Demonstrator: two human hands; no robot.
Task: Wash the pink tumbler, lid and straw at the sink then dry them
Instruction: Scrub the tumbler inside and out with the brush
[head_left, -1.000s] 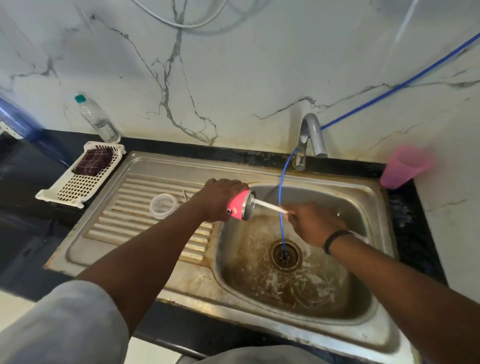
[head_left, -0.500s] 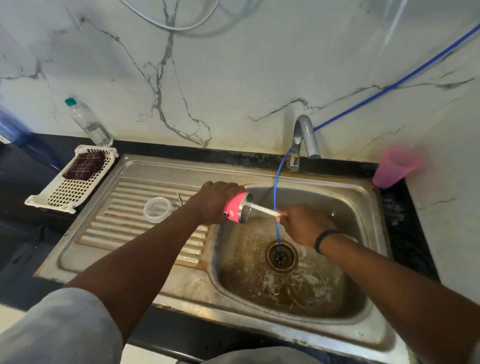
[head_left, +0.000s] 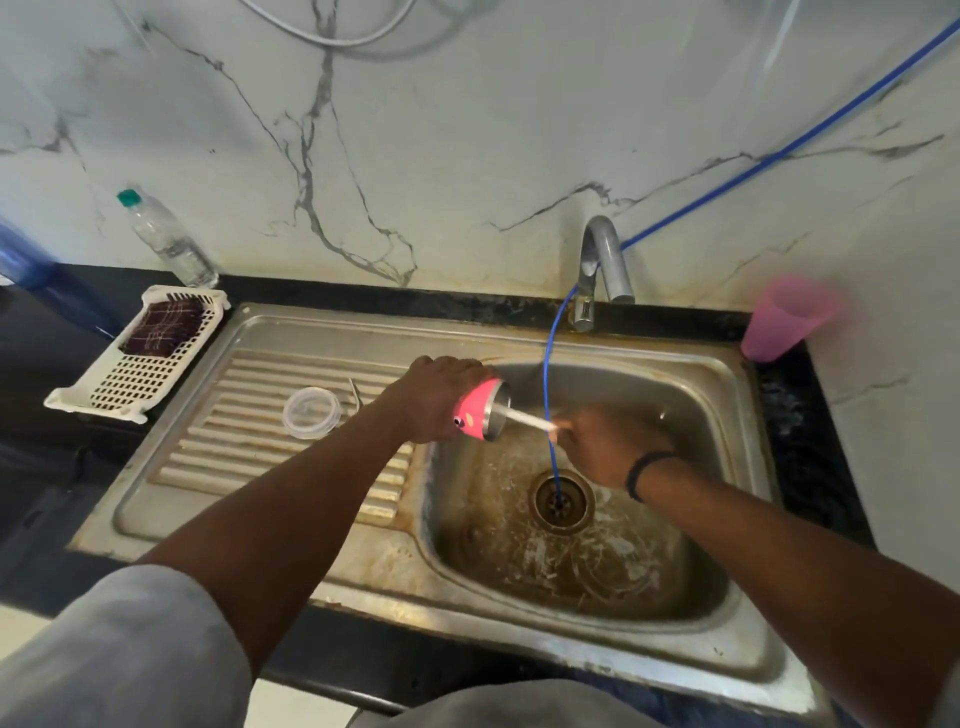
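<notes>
My left hand grips the pink tumbler on its side above the left edge of the sink basin, its steel mouth facing right. A white straw sticks out of that mouth, and my right hand pinches its outer end over the basin. The clear round lid lies on the ribbed drainboard, left of the tumbler. The tap stands behind the basin; no water stream shows.
A thin blue hose runs from the wall past the tap down into the drain. A pink plastic cup stands on the black counter at right. A white basket with a dark cloth and a water bottle sit at left.
Both hands hold the same grip on tumbler and straw. The straw has shifted only slightly in the tumbler's mouth, and the view has moved a little.
</notes>
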